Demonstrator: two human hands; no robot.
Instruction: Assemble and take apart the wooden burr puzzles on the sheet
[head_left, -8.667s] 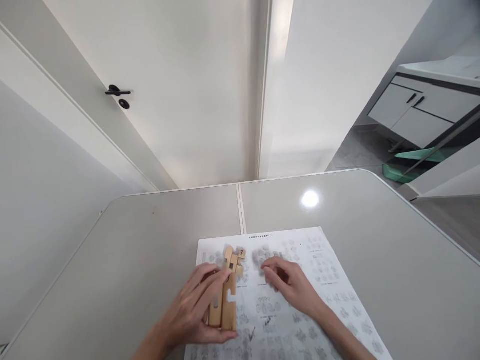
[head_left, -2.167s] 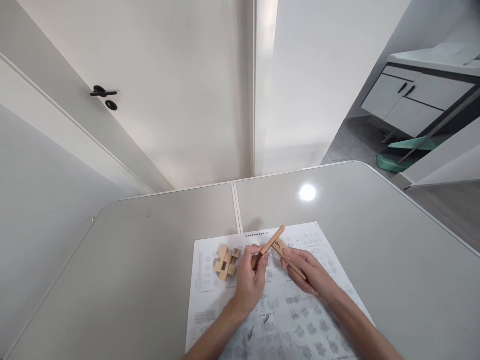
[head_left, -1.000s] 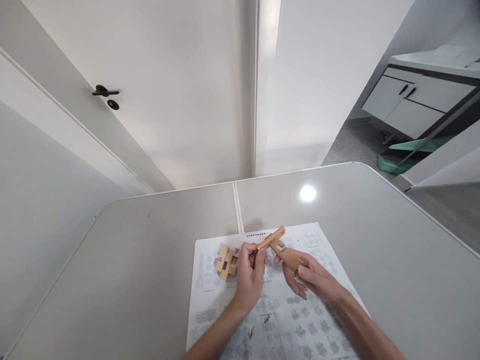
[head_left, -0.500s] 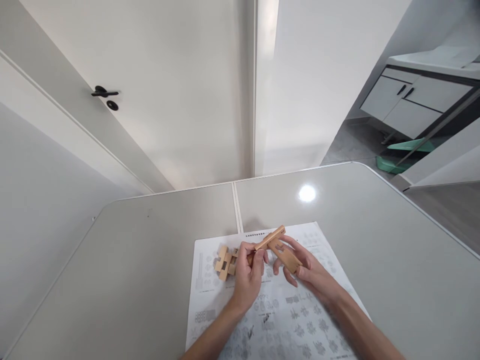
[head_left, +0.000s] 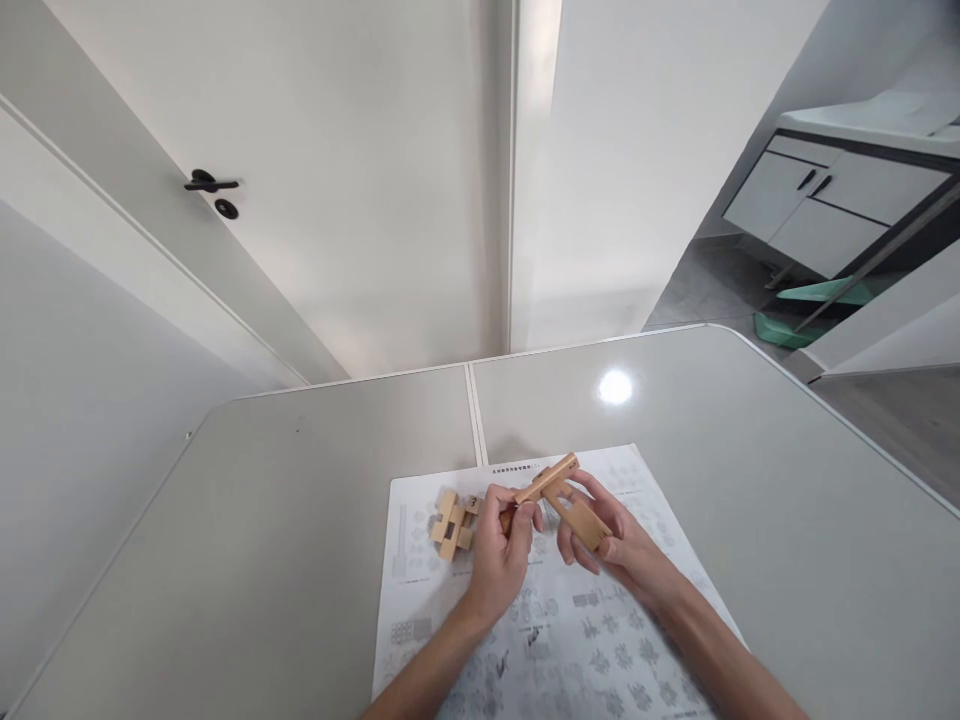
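Note:
My left hand [head_left: 501,548] is closed around one end of a long notched wooden bar [head_left: 546,479] that points up and to the right. My right hand [head_left: 619,540] grips a second wooden bar [head_left: 579,515], held crosswise with its far end against the first bar. Both hands hover just above a printed instruction sheet [head_left: 555,620] full of small diagrams. A small cluster of interlocked wooden pieces [head_left: 452,523] lies on the sheet, just left of my left hand.
The sheet lies on a grey table [head_left: 270,520] with a centre seam [head_left: 472,415] and rounded corners. Beyond it stand a white door with a black handle [head_left: 210,185] and a white wall. A grey cabinet [head_left: 832,205] and a green dustpan [head_left: 787,325] are at the far right.
Earlier my left hand held a bundle of wooden pieces on the sheet; now each hand holds a single bar. In the last second the right bar has moved up against the left one.

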